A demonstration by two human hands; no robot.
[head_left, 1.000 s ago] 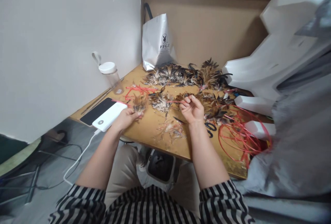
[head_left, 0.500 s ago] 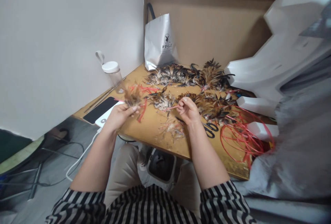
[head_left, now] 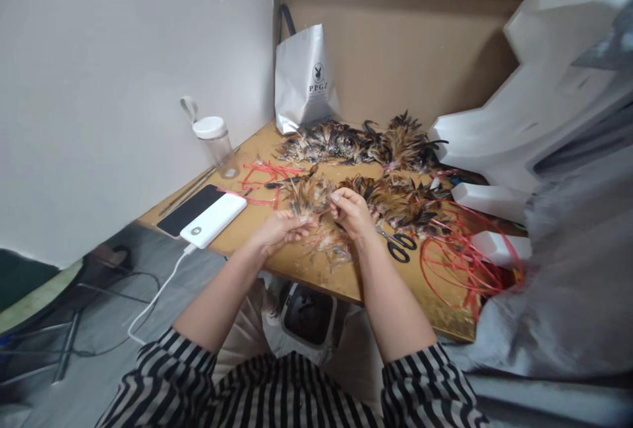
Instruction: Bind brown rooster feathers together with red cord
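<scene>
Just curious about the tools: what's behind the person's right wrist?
Scissors, partly: the black handles and a little metal blade show beside the wrist. The blade tips aren't visible, apparently covered by the right hand or wrist.

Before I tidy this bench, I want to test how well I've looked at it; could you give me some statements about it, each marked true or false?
1. The left hand holds a bundle of brown feathers. True.
2. The black-handled metal scissors are in the right hand. False: the scissors lie on the yellowish wooden table, outside the right hand.
3. A white cable is plugged into the white rectangular power bank. True.
4. The clear cylindrical bottle has no lid. False: a white round lid covers it.
5. The tangle of red strips lies right of the scissors. True.
</scene>
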